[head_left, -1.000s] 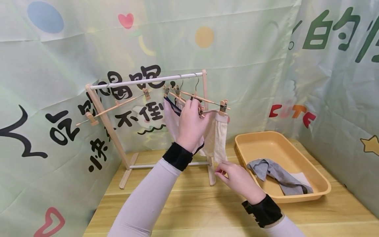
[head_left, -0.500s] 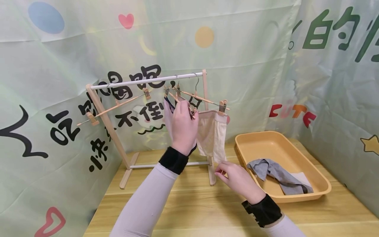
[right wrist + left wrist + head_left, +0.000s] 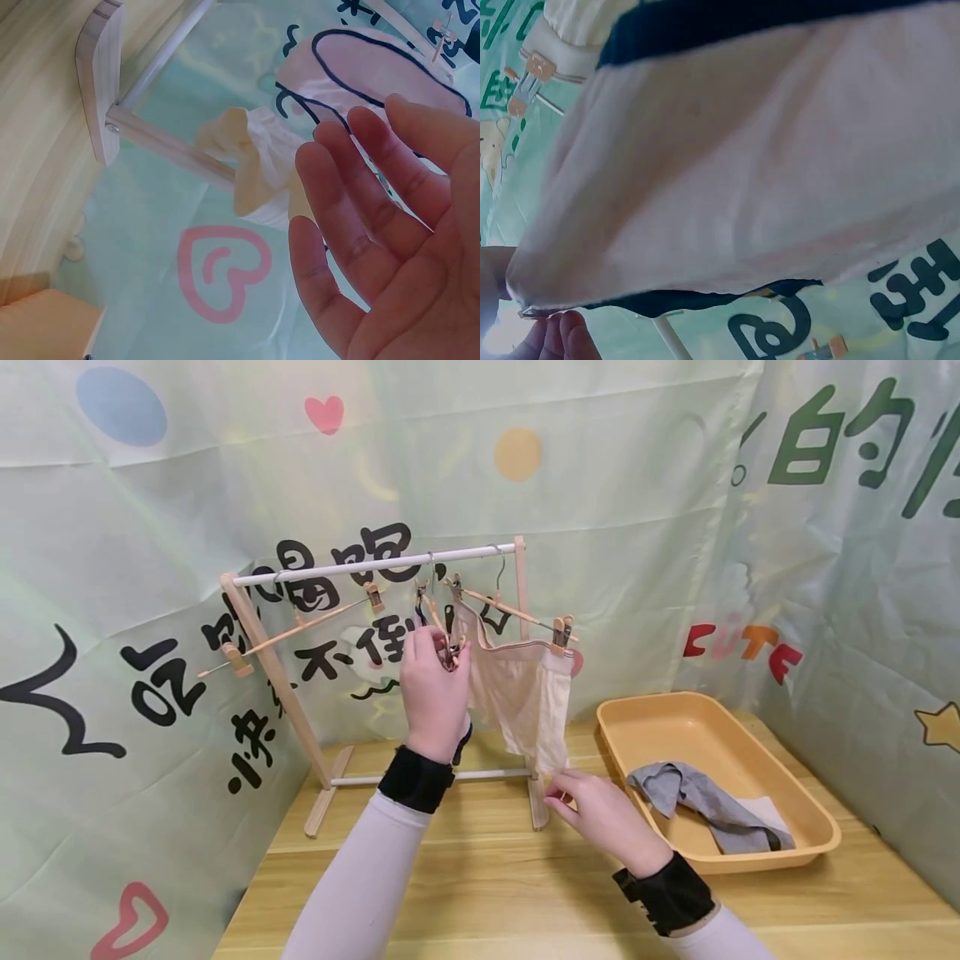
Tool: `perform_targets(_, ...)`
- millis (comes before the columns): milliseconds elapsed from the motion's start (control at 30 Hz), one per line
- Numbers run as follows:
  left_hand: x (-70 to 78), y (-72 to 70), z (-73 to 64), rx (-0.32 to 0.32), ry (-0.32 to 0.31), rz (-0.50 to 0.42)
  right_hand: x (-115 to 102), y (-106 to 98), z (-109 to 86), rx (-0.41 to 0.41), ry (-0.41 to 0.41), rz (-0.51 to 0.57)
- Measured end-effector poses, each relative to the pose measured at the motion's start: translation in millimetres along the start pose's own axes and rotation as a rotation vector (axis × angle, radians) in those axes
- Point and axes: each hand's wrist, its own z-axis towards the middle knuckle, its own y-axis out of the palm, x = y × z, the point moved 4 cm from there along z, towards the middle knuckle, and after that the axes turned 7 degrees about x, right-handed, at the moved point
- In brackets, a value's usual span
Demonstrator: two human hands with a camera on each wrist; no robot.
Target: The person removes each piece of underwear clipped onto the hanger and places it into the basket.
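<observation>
My left hand (image 3: 433,697) pinches the near clip end of a clip hanger (image 3: 432,612), whose hook sits on the rack's white rail. Pale pink underpants with navy trim (image 3: 742,172) hang from this hanger and fill much of the left wrist view; in the head view my hand mostly hides them. To the right, cream shorts (image 3: 517,689) hang from a second clip hanger (image 3: 498,602). Below their hem hovers my right hand (image 3: 603,818), fingers loosely bent. The right wrist view shows its palm (image 3: 412,285) holding nothing.
A wooden rack with a white rail (image 3: 375,562) stands on the wooden table (image 3: 487,902). At its left hangs a bare clip hanger (image 3: 300,626). An orange tray (image 3: 675,710) at the right holds a grey cloth garment (image 3: 697,802) and a white piece of cloth (image 3: 763,814). Printed curtains surround the table.
My left hand has moved left with the hanger and pink underpants, and the hook has slid left along the rail. More of the cream shorts shows now. The right hand has stayed still.
</observation>
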Motion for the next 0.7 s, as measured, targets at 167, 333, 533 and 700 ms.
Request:
perform_targets(167,-10.8,-8.7,-0.6,0.037,-0.026,0.005,-0.4,1.4,-0.4,-0.001,0.000,-0.007)
perform_targets(333,-17.5,-16.6,-0.2,0.077,-0.010,0.013,-1.1,2.3,-0.1,0.000,-0.004,-0.011)
perform_targets(533,-23.1,-24.8,2.2,0.118,0.018,0.030,-0.5,2.9,-0.7,-0.006,0.002,-0.012)
perform_targets(700,-30.3,-31.1,5.8,0.139,0.015,0.062,-0.4,3.4,-0.2,0.000,-0.009,-0.016)
